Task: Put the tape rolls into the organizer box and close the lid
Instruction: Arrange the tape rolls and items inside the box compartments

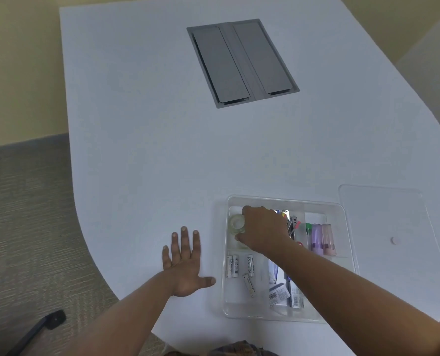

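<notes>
Gripping a clear tape roll (pixel 237 223) inside the organizer box (pixel 285 200), right hand (pixel 264 231) (left hand (pixel 185 265) flat).

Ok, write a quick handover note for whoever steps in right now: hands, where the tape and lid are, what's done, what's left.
Left hand: flat on the table, open, just left of the organizer box, holding nothing.
Right hand: inside the box's far-left compartment, fingers around a clear tape roll; whether it is gripped or just released cannot be told.
A second roll may lie under that hand; hidden, so unconfirmed.
Lid: off, lying flat on the table to the right of the box.
Done: at least one roll is in the box.
Left: let go, check that no rolls remain outside, fit the lid.
</notes>
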### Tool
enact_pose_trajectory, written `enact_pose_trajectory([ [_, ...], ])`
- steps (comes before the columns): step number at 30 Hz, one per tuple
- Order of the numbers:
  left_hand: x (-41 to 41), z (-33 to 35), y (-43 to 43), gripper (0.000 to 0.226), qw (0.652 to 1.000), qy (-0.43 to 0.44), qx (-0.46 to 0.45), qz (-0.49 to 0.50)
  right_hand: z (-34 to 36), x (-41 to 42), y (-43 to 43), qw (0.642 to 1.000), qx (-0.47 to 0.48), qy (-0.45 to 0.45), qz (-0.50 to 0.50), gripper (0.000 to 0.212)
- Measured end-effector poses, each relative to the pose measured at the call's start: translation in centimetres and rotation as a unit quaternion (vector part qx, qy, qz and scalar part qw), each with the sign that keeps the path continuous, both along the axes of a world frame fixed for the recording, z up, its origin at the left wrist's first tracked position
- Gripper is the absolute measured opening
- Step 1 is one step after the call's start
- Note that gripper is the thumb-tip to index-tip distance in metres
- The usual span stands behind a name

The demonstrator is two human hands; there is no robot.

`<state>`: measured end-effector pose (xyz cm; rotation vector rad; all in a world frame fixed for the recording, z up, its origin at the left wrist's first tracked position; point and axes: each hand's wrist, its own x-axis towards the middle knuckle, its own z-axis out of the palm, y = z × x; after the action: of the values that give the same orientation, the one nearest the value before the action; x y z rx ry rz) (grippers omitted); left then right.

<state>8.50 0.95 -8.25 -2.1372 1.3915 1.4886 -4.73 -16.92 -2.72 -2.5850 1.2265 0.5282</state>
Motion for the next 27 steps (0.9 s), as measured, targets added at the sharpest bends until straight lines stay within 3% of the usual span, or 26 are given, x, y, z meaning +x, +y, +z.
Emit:
enact_pose_trajectory([
  [3,0.0,-0.1,0.1,0.120,1.000,0.000,-0.001,-0.001,-0.4,-0.3,0.3,0.999,-0.006,-0.043,0.005,0.051],
  [6,0.0,-0.1,0.1,0.120,1.000,-0.001,-0.003,0.001,-0.5,-0.4,0.4,0.997,0.011,-0.063,0.031,0.040],
  [11,0.0,-0.2,0.1,0.120,1.000,-0.002,-0.006,0.000,-0.3,0.0,0.4,0.997,0.013,-0.001,0.074,0.015],
  [14,0.0,-0.2,0.2,0.120,1.000,-0.001,-0.007,0.001,-0.5,0.3,0.5,0.995,-0.009,0.040,0.093,0.017],
  [19,0.0,-0.2,0.2,0.120,1.000,-0.003,-0.008,0.001,-1.2,0.3,0.3,0.997,-0.042,-0.013,0.064,0.007],
  [27,0.0,0.0,0.1,0.119,1.000,-0.006,-0.002,-0.001,-2.2,0.1,0.2,0.997,-0.041,-0.057,0.037,0.027],
])
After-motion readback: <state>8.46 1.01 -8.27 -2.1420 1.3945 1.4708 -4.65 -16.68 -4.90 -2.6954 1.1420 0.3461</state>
